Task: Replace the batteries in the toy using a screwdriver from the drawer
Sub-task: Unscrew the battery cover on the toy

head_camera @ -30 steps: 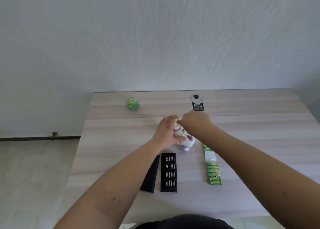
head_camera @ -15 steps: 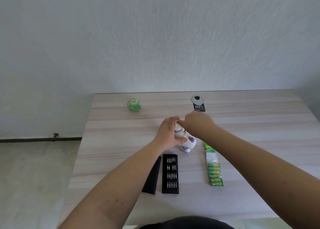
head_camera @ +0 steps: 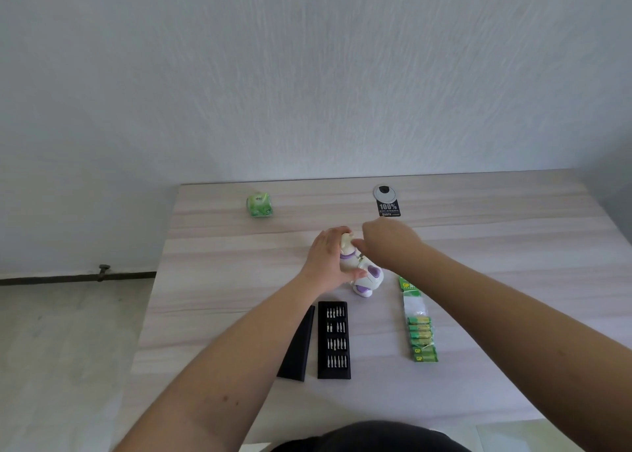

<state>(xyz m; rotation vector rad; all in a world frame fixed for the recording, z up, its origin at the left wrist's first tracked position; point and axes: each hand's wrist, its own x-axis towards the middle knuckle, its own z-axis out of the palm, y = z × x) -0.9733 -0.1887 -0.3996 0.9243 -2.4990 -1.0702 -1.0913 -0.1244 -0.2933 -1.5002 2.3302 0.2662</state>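
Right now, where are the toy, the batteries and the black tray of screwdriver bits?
toy (head_camera: 367, 279): head view, white and purple body.
batteries (head_camera: 422, 339): head view, middle of the green pack.
tray of bits (head_camera: 334, 340): head view, tray middle.

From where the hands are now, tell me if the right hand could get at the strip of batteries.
Probably yes. The battery strip lies uncovered on the table, under the right forearm, with nothing on it. But the right hand is busy at the toy, which the left hand grips.
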